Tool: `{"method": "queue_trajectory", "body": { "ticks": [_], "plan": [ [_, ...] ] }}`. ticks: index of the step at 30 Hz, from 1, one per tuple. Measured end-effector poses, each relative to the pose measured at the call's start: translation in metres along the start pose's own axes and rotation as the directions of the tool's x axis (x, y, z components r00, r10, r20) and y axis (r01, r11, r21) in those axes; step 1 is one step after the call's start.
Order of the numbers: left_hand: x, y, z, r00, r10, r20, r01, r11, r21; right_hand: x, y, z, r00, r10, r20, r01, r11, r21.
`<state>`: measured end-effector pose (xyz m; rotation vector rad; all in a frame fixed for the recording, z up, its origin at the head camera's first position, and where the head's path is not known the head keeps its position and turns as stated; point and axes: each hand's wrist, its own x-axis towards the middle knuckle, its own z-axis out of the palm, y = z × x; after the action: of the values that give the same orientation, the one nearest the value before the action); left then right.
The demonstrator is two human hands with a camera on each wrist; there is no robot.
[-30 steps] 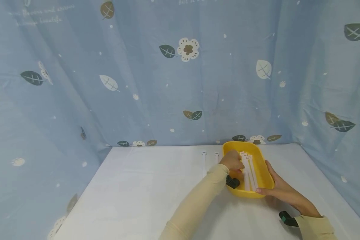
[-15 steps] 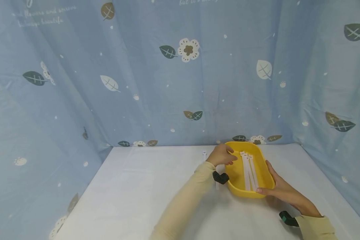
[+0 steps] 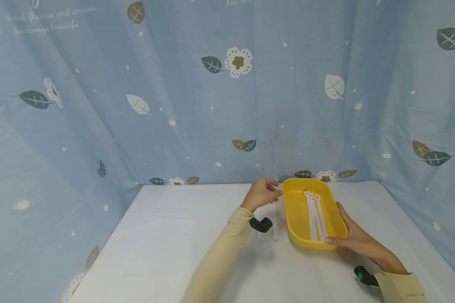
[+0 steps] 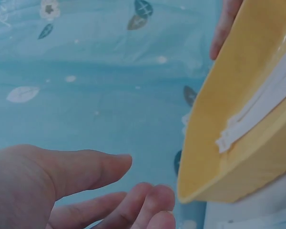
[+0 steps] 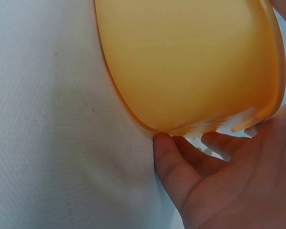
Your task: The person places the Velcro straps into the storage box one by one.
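My left hand (image 3: 263,193) hovers just left of the yellow tray (image 3: 297,214), above the table. In the left wrist view its thumb (image 4: 93,167) stands apart from the loosely bent fingers, with nothing between them. Against the tray's right side, my right hand (image 3: 358,240) grips the edge, thumb at the near right corner of the rim. The right wrist view shows its fingertips touching the tray wall (image 5: 181,71). Several white flat cable ties (image 3: 314,219) with slotted heads lie lengthwise in the tray. Two more ties lie on the table, a nearer one (image 3: 275,225) and one (image 3: 258,235) mostly behind the left hand and wrist.
A white cloth-covered table (image 3: 174,235) stretches left and in front of the tray. Behind it hangs a blue curtain (image 3: 189,105) printed with leaves and flowers. Dark wrist-worn cameras stick out from both sleeves, the left one (image 3: 260,224) above the table ties.
My left hand has come out of the tray and moved left over the table ties, uncovering the tray's left part. My right hand and the tray have stayed in place.
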<state>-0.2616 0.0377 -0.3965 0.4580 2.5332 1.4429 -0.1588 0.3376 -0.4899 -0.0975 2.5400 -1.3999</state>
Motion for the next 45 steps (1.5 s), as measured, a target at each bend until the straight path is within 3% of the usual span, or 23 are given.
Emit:
{"method": "queue_trajectory", "body": {
  "ticks": [14, 21, 27, 35, 45],
  "plan": [
    [-0.02, -0.019, -0.02, 0.995, 0.063, -0.08, -0.065, 0.998, -0.011, 0.004, 0.001, 0.003, 1.0, -0.02, -0.004, 0.02, 1.0, 0.002],
    [-0.025, -0.032, -0.028, 0.984, 0.103, -0.145, -0.104, 0.995, -0.001, 0.005, 0.0, 0.004, 1.0, -0.025, 0.003, 0.025, 1.0, 0.019],
    [-0.032, -0.041, -0.031, 0.979, 0.088, -0.185, -0.097, 0.994, -0.043, 0.005, -0.002, 0.006, 1.0, -0.009, 0.018, 0.009, 0.999, 0.035],
    [-0.039, -0.052, -0.033, 0.966, 0.125, -0.227, -0.138, 0.989, -0.046, 0.005, -0.001, 0.006, 1.0, 0.003, 0.025, -0.004, 0.999, 0.04],
    [-0.036, -0.061, -0.032, 0.96, 0.129, -0.248, -0.148, 0.987, -0.061, 0.0, 0.001, -0.001, 1.0, 0.017, 0.025, -0.017, 1.0, 0.012]
  ]
}}
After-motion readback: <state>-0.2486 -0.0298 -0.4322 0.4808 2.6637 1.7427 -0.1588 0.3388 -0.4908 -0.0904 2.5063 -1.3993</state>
